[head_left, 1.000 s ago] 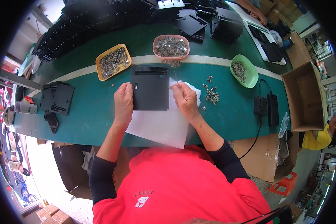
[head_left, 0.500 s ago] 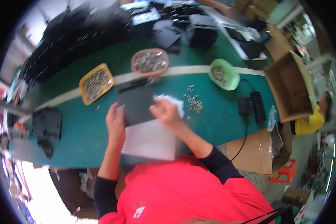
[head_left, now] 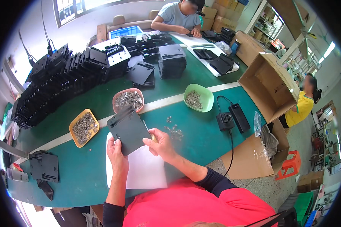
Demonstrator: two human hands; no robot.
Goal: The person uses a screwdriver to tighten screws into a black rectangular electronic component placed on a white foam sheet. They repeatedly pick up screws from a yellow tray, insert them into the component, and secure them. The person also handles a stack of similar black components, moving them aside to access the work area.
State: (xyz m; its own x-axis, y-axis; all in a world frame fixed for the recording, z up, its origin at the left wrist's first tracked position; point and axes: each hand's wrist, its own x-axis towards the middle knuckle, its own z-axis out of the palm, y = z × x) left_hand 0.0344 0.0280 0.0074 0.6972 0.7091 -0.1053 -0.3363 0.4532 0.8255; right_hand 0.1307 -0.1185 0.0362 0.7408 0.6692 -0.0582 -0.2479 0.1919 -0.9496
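Observation:
My left hand (head_left: 118, 159) grips the lower left edge of a flat black plate (head_left: 129, 130), its thumb on the face. The plate is tilted above the table and has a long slotted strip along its far edge. My right hand (head_left: 162, 145) is closed at the plate's right edge, thumb against it. Out of that hand sticks a thin tool (head_left: 145, 125) with a slim metal shaft and a yellowish handle; its exact kind is unclear. Beneath the plate lies a white sheet (head_left: 146, 172). Small metal parts (head_left: 173, 131) are scattered to the right of the plate.
Yellow (head_left: 96, 135), pink (head_left: 142, 109) and green (head_left: 211, 102) trays hold small metal parts. Stacked black plates (head_left: 74, 72) line the far left. A black power adapter (head_left: 225, 121) and an open cardboard box (head_left: 271, 89) stand right. A co-worker (head_left: 180, 19) sits across the table.
My head view has tipped up, showing more of the far side. The plate is turned and tilted differently in my hands. The tool's shaft now shows beside the plate's right edge.

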